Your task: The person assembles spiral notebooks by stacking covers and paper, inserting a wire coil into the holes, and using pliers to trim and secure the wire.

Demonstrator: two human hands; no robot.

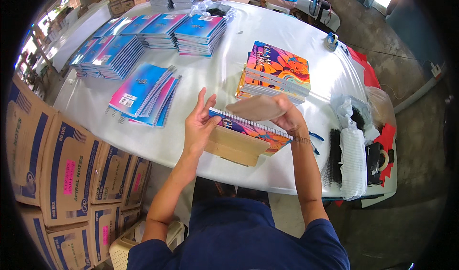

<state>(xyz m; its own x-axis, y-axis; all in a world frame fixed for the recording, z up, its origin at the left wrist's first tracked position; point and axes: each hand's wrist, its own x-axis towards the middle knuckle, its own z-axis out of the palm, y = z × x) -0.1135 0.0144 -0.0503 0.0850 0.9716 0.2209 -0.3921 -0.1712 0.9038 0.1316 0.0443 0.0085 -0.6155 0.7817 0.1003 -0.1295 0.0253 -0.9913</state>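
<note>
A colourful spiral notebook (248,128) stands tilted before me, its wire binding running along the upper edge. My left hand (198,129) grips its left end, thumb pressed on the cover and fingers reaching up behind. A plain brown cardboard piece (234,146) lies against its near side. In my right hand (288,117) is a grey-brown board (256,108), bent over the binding and slightly blurred. Loose coil sticks out at the binding's right end, by my right wrist. Behind stands a stack of matching colourful notebooks (277,64).
Blue-pink spiral notebooks (143,90) lie at left, with stacked blue-pink notebooks (201,28) farther back. Blue-handled pliers (315,143) and black wire coils (332,162) lie right, beside a white wrapped bundle (353,162). Cardboard boxes (69,169) line the left. A tape dispenser (331,41) sits far right.
</note>
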